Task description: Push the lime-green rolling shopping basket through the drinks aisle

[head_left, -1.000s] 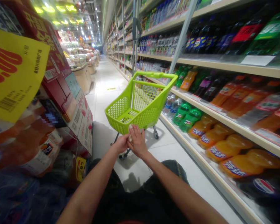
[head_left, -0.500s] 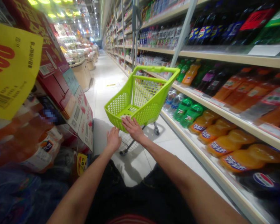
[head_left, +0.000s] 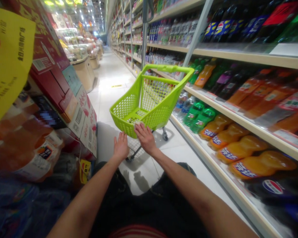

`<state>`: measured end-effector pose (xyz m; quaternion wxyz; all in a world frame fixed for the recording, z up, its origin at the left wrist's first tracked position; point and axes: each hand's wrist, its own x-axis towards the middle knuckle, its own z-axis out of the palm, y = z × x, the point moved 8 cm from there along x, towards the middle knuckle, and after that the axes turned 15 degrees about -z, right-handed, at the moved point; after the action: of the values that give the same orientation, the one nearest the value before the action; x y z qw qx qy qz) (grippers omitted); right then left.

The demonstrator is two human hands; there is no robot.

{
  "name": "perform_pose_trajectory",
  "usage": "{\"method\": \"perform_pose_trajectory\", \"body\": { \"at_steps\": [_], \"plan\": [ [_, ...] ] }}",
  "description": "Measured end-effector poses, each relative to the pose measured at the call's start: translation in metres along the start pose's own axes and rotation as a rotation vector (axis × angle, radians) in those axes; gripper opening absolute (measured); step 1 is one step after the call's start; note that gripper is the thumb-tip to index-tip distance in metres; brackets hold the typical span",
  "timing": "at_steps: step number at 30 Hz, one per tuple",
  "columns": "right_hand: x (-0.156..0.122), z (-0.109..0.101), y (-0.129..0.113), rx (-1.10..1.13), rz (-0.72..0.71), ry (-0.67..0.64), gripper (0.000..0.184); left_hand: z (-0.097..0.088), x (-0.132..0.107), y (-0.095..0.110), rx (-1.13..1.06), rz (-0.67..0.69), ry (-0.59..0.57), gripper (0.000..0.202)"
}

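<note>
A lime-green plastic shopping cart (head_left: 149, 109) stands on the aisle floor just ahead of me, its handle (head_left: 167, 68) at the far side. My right hand (head_left: 145, 137) lies flat, fingers stretched out, against the cart's near rim, over a small pale object I cannot make out. Just below the cart's near edge my left hand (head_left: 121, 146) is raised with fingers extended, and holds nothing. Both bare forearms reach forward from my dark trousers.
Shelves (head_left: 238, 132) of soft-drink bottles run along the right: green bottles (head_left: 201, 117), orange ones (head_left: 238, 152), dark cola below. On the left stand red boxes (head_left: 52, 66), a yellow price sign (head_left: 7, 56) and bottle packs. The white-tiled aisle (head_left: 111, 79) stretches ahead.
My two hands were pressed together at the cart's near edge; they have come apart. The right hand now lies flat on the rim and the left hangs below it. The view tilted slightly.
</note>
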<state>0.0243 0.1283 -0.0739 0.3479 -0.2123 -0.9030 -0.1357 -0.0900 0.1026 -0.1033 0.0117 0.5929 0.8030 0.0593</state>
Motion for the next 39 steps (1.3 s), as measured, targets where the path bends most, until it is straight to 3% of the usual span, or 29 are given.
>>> {"method": "perform_pose_trajectory", "body": {
  "at_steps": [2, 5, 11, 14, 19, 22, 26, 28, 30, 35, 39],
  "plan": [
    [0.012, -0.001, 0.002, -0.003, 0.013, 0.004, 0.042, -0.004, 0.002, 0.003, 0.002, -0.014, 0.001, 0.069],
    [0.012, 0.017, -0.003, 0.039, -0.014, -0.042, 0.041, -0.007, -0.002, 0.013, 0.008, 0.01, -0.015, 0.07],
    [-0.033, 0.06, -0.012, 0.094, -0.016, -0.221, 0.037, 0.007, -0.014, 0.013, 0.022, 0.054, -0.058, 0.069],
    [-0.034, 0.048, -0.015, 0.083, -0.042, -0.198, 0.038, 0.012, -0.011, 0.004, 0.033, 0.035, -0.063, 0.07],
    [0.004, 0.016, -0.015, 0.003, -0.079, -0.014, 0.04, 0.005, 0.001, -0.001, 0.066, -0.024, -0.028, 0.067],
    [0.008, 0.027, -0.018, -0.027, -0.113, -0.038, 0.039, 0.003, -0.001, 0.005, 0.06, -0.01, -0.052, 0.066],
    [-0.021, 0.059, -0.021, -0.009, -0.129, -0.183, 0.039, 0.009, -0.01, 0.006, 0.049, 0.021, -0.07, 0.069],
    [-0.032, 0.065, -0.023, 0.013, -0.126, -0.233, 0.04, 0.013, -0.012, 0.001, 0.051, 0.026, -0.067, 0.069],
    [-0.029, 0.055, -0.024, 0.014, -0.127, -0.214, 0.042, 0.016, -0.009, -0.006, 0.052, 0.011, -0.063, 0.07],
    [0.011, 0.014, -0.018, -0.073, -0.112, -0.025, 0.043, 0.011, 0.005, -0.017, 0.029, -0.059, -0.037, 0.067],
    [0.011, 0.023, -0.019, -0.082, -0.124, -0.033, 0.042, 0.008, 0.005, -0.011, 0.025, -0.03, -0.027, 0.068]
  ]
}}
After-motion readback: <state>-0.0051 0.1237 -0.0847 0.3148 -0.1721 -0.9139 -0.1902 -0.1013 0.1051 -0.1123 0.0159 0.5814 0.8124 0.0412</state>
